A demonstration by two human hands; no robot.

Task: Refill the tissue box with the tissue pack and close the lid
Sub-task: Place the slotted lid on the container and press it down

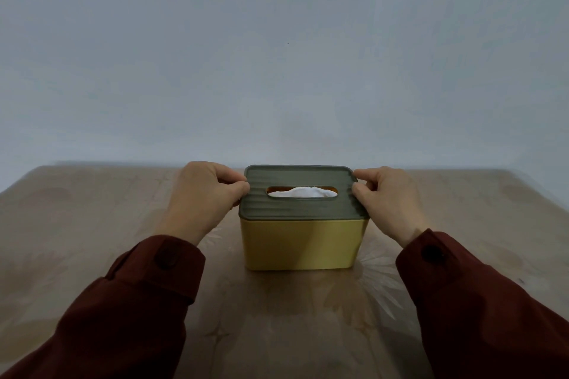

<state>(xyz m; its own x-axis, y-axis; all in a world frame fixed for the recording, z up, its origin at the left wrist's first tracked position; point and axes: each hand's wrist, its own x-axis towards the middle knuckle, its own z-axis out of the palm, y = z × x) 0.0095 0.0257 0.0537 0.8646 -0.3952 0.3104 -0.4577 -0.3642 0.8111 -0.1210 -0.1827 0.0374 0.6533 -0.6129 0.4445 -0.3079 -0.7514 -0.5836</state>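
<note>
A yellow tissue box (303, 244) stands on the table in front of me. A dark grey ribbed lid (300, 209) lies flat on top of it. White tissue (303, 192) shows through the oval slot in the lid. My left hand (203, 197) pinches the lid's left edge with thumb and fingers. My right hand (389, 200) pinches the lid's right edge the same way. Both arms wear dark red sleeves.
The table (92, 224) has a brown, glossy cover with a faint flower pattern. A plain pale wall (283, 55) rises right behind the table's far edge.
</note>
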